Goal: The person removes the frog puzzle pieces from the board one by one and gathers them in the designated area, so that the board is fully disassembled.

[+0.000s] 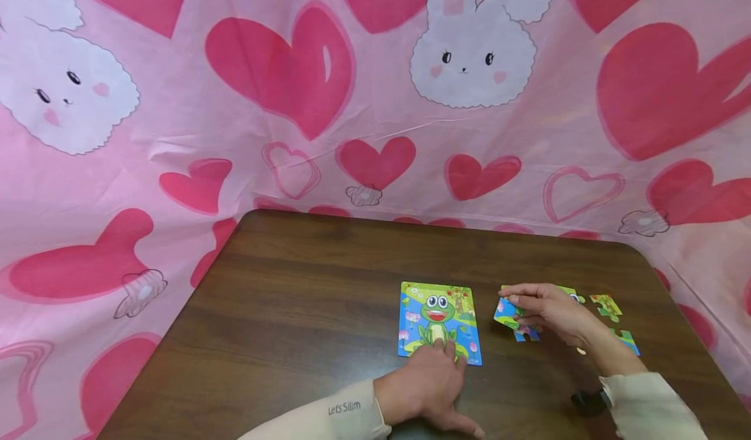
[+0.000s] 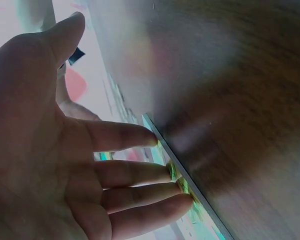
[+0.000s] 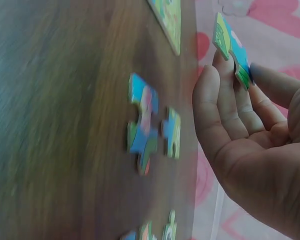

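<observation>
A square frog picture card (image 1: pixel 412 322) lies on the dark wooden table, with a green frog on a blue and yellow-green ground. My left hand (image 1: pixel 431 382) rests its fingertips on the card's lower edge, fingers fairly straight and thumb spread away. In the left wrist view, the fingers (image 2: pixel 135 172) reach the card's edge. Right of the card, my right hand (image 1: pixel 551 311) pinches a blue and green jigsaw piece (image 3: pixel 232 50) between thumb and fingers, raised and tilted. Below that hand lies a pink and blue jigsaw piece (image 1: pixel 527 334), partly hidden by it.
Further right lie a yellow-green jigsaw piece (image 1: pixel 607 305) and a blue and green corner piece (image 1: pixel 628 341). Another green piece (image 1: pixel 570 291) shows behind the right hand. A pink cloth (image 1: pixel 375 114) with hearts and rabbits hangs along the table's far and side edges.
</observation>
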The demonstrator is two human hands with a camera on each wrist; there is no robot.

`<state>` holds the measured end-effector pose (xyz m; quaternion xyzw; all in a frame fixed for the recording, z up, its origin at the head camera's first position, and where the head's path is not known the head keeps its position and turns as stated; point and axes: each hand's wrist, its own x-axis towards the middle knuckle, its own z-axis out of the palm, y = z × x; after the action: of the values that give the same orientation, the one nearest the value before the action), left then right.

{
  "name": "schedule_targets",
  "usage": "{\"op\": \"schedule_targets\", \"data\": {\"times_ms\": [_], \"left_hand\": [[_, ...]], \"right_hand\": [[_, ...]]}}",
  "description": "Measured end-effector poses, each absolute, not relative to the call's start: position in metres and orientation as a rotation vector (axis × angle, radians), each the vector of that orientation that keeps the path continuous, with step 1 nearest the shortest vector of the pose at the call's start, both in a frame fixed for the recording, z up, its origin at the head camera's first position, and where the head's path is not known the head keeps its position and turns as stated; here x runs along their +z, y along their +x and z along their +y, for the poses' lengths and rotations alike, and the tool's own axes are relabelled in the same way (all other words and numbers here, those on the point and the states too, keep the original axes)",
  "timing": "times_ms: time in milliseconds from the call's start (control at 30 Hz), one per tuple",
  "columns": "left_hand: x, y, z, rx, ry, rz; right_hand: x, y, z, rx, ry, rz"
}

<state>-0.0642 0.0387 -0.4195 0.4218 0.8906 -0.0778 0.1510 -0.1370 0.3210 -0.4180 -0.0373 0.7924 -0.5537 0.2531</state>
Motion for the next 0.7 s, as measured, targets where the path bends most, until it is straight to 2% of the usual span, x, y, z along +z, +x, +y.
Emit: {"op": "schedule_targets", "data": {"times_ms": [400, 700], "left_hand": [[-0.418, -0.063, 0.038, -0.265, 1.224, 2.566], [-0.420, -0.061, 0.038, -0.314, 1.225, 2.606]], "right_hand": [[-0.428, -0.114, 0.357, -1.529, -0.025, 2.088], [-0.437, -0.093, 0.362, -1.515, -0.016, 2.025]]}}
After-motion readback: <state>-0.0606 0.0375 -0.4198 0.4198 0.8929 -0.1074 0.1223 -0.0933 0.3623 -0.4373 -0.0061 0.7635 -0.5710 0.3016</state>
